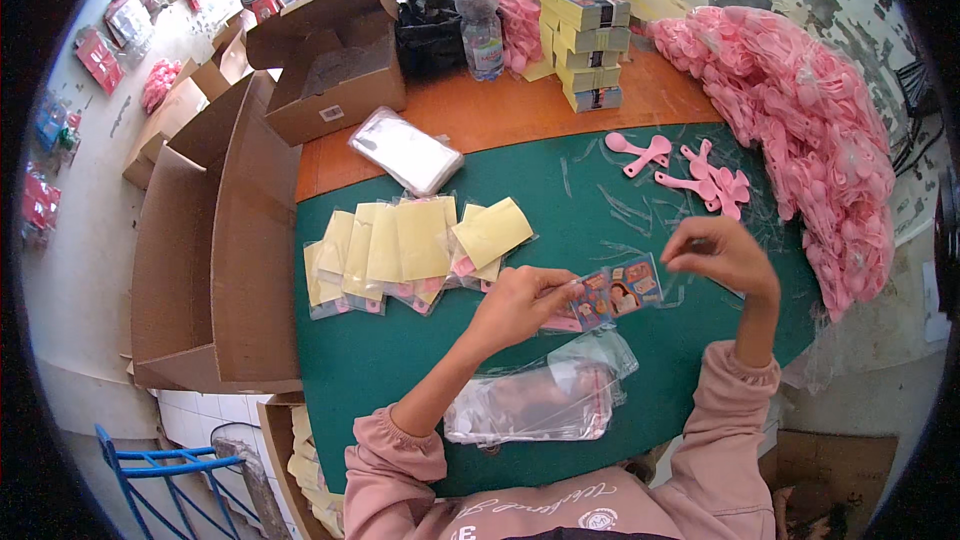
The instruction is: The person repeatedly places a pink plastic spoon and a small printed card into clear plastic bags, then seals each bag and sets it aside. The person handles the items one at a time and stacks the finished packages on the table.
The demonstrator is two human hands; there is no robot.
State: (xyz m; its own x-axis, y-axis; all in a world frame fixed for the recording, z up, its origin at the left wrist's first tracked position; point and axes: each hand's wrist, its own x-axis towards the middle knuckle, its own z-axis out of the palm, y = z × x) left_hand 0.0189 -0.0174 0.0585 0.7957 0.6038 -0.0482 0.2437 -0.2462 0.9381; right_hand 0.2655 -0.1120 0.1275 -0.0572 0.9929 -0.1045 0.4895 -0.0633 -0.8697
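Green tabletop, frame centre: left hand pinches printed packet, long axis up-right toward right hand, curled nearly closed, hold unclear.

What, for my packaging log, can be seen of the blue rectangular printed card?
The flat, blue rectangular printed card looks plastic-covered, with orange and white designs. The bare left hand pinches its left part; it slants over the green tabletop, right end higher in the picture. The bare right hand is near that end; contact is unclear.

Head-worn fisheye; looks down, near, over green tabletop.
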